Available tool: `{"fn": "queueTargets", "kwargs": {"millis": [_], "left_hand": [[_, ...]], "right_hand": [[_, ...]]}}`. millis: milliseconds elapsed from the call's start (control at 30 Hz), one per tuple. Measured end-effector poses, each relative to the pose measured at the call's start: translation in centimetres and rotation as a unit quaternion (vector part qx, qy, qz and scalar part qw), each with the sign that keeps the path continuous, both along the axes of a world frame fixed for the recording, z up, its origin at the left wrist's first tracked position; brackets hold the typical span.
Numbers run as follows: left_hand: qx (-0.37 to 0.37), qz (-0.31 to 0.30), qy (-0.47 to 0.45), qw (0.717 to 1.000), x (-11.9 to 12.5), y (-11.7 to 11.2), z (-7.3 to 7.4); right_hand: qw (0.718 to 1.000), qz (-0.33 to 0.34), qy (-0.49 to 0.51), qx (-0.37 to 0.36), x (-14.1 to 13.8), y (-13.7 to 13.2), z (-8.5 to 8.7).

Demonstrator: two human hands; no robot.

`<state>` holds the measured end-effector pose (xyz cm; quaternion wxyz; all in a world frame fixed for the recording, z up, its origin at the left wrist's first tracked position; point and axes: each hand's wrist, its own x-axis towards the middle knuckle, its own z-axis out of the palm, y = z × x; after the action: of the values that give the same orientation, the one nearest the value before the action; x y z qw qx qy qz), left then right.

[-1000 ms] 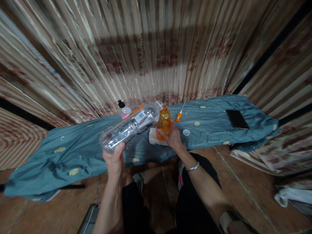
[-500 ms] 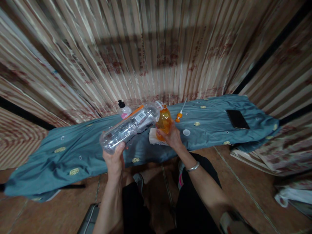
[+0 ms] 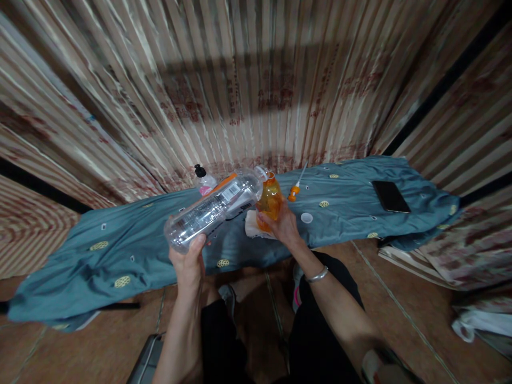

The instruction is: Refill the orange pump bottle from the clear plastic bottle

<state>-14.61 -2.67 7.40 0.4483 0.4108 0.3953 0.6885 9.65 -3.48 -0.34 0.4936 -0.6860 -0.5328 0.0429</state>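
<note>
The left hand (image 3: 190,264) is gripping the base end of a large, clear plastic bottle with an orange-edged label (image 3: 212,210), its thumb pressing along the near side while the far fingers are mostly hiding behind it. This bottle is slanting above the table, its base pointing toward the left and its neck rising to the right. The right hand (image 3: 284,221) is closing around the lower side of a rounded, translucent orange bottle (image 3: 269,192), which is standing roughly upright near the middle of a patterned teal fabric cover (image 3: 352,208). The clear bottle's mouth is sitting just beside the orange rim; whether they are touching, one cannot tell. A folded whitish cloth (image 3: 252,226) is lying at the orange bottle's foot. To the right, an orange pump head with a pale tube (image 3: 294,193) and a round white disc (image 3: 306,218) are resting near the right hand, and a flat black phone-like slab (image 3: 391,196) is lying farther off. A small black-topped bottle with a pink label (image 3: 205,184) is standing behind the clear one.
</note>
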Motion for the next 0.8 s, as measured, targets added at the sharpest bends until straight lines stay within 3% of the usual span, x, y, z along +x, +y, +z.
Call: {"fn": "queueTargets", "kwargs": {"millis": [800], "left_hand": [[-0.003,0.001,0.0,1.0,-0.09,-0.06,-0.3]], "right_hand": [[1.0,-0.01,0.008,-0.008,-0.07,-0.14,0.17]]}}
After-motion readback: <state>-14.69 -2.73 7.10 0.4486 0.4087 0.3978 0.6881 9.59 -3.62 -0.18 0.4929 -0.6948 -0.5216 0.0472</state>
